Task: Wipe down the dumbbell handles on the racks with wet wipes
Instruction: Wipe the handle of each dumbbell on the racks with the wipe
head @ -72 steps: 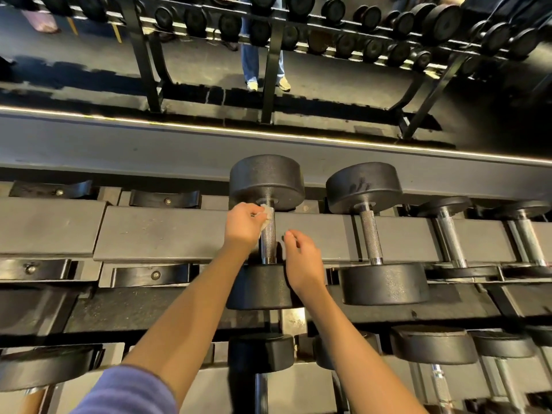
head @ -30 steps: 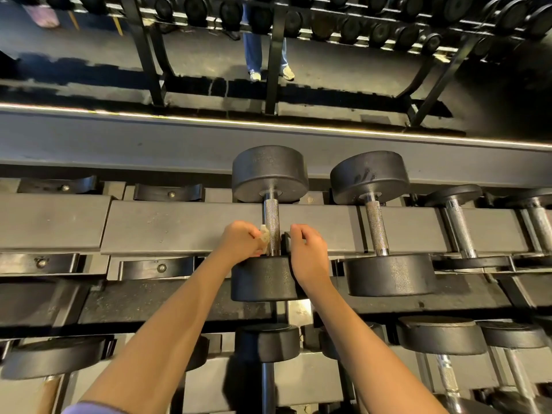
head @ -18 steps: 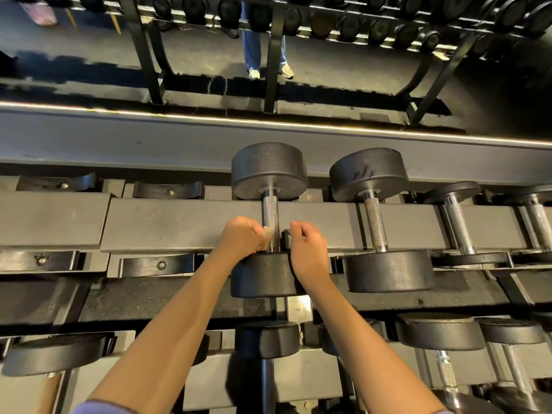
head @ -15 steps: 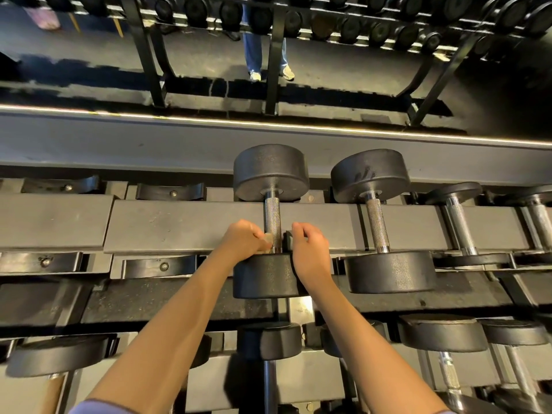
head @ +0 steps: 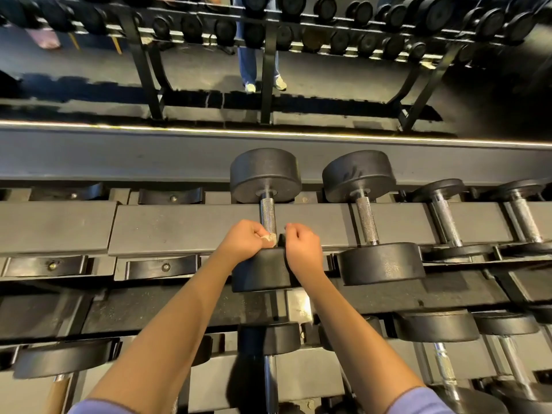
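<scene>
Dumbbell lies just right of wipe.

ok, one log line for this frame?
phase: wiping | left hand: pinches wet wipe against dumbbell handle, near end | right hand: curled beside handle, hold unclear | next dumbbell: untouched

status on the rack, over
Left grip pinches crumpled white wipe against knurled steel dumbbell handle, near end. Right grip curled beside it, hold unclear. Rest of handle bare.

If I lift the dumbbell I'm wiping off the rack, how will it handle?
Probably heavy: the dumbbell has thick, solid-looking heads. Its knurled handle should grip well. The round heads would likely roll on a flat floor.
</scene>
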`<state>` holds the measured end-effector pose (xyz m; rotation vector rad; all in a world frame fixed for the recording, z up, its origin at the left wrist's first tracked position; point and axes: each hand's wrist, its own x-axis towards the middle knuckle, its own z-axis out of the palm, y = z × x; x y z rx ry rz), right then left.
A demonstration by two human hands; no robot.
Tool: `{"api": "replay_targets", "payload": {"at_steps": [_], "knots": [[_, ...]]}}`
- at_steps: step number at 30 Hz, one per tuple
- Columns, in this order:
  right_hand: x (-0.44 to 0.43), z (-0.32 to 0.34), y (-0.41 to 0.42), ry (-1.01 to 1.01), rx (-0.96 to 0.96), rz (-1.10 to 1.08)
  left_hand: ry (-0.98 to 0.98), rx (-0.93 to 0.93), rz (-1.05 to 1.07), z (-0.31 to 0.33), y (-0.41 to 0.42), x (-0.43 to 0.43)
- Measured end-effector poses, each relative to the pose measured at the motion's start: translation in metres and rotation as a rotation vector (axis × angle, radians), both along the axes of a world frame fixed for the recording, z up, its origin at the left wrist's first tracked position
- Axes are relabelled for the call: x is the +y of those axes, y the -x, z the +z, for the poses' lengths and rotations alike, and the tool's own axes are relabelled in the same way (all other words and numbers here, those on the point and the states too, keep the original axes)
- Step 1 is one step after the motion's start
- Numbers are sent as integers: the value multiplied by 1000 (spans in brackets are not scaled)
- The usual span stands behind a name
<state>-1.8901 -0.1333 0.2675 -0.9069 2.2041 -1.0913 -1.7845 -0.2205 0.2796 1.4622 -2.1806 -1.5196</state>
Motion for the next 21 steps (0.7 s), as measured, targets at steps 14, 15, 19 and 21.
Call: {"api": "replay_targets", "payload": {"at_steps": [14, 15, 19, 21], "knots": [[137, -26, 20, -62, 221, 177, 695, 79, -249, 21, 2, 112], [147, -32, 22, -83, 223, 161, 660, 62, -276, 13, 2, 122], [223, -61, 38, -183, 189, 58, 447, -28, -286, -33, 17, 194], [260, -76, 42, -251, 138, 17, 332, -90, -303, -58, 23, 227]]}}
